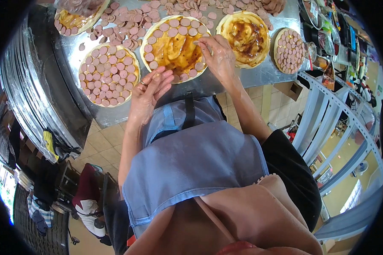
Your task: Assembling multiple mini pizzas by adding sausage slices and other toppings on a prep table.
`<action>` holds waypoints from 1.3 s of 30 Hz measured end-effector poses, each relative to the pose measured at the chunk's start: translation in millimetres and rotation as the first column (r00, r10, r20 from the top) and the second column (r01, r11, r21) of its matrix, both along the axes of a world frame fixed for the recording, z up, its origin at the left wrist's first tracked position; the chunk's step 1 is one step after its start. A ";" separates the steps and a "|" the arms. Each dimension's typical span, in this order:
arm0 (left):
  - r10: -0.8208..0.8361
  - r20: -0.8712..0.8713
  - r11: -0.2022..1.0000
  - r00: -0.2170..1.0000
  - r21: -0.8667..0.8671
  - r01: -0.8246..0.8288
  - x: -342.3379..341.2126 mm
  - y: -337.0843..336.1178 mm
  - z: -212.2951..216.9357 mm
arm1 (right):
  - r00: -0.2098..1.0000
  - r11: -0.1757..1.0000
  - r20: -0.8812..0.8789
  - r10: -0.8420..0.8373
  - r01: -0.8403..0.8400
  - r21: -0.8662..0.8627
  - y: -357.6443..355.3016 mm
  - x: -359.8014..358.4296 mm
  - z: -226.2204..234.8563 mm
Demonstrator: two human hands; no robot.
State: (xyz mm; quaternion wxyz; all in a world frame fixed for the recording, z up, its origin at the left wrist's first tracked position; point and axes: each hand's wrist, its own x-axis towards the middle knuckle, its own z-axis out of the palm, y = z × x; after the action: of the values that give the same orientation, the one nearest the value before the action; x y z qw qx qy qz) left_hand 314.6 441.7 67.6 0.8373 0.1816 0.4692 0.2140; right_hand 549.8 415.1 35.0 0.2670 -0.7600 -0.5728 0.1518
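A round pizza base [174, 55] with brown-orange sauce lies before me, sausage slices set along its rim and in a second partial row at the top. Over its right side, my right hand [220, 58] pinches a small sausage slice [196, 42] between thumb and fingertips. My left hand [151, 88] is at the base's lower left edge, fingers curled together; what they hold, if anything, is hidden. To the left lies a pizza covered with slices [109, 75]. On the right is a base with sauce only [244, 39].
Loose sausage slices [134, 21] are heaped along the metal table's [115, 115] far side. Another covered pizza [288, 51] sits at the right end. At the far left, another person's blurred hand [78, 5] is over a partly covered pizza [70, 21]. A metal rack [327, 106] stands right.
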 end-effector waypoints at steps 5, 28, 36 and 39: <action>0.000 -0.003 1.000 1.000 -0.002 0.000 0.5 0.5 0.8 | 0.998 0.999 0.053 -0.033 0.030 0.040 3.4 1.6 -6.0; -0.042 0.052 0.999 0.998 0.031 0.041 2.3 1.6 5.9 | 0.944 0.992 0.329 -0.018 -0.024 0.123 56.0 67.2 -16.4; -0.033 0.043 0.999 0.999 0.041 0.031 -1.5 1.7 5.3 | 0.990 0.997 0.125 0.072 -0.077 0.033 57.4 71.8 -10.6; -0.040 0.046 0.998 0.998 0.054 0.037 -2.5 -0.1 3.8 | 0.998 0.998 -0.027 0.057 -0.057 -0.017 53.3 74.5 -12.9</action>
State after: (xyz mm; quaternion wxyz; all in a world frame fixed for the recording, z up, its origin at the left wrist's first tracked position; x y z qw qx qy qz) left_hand 312.1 441.6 71.4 0.8469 0.2077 0.4401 0.2142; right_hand 624.3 468.3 22.1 0.2633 -0.7436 -0.5893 0.1743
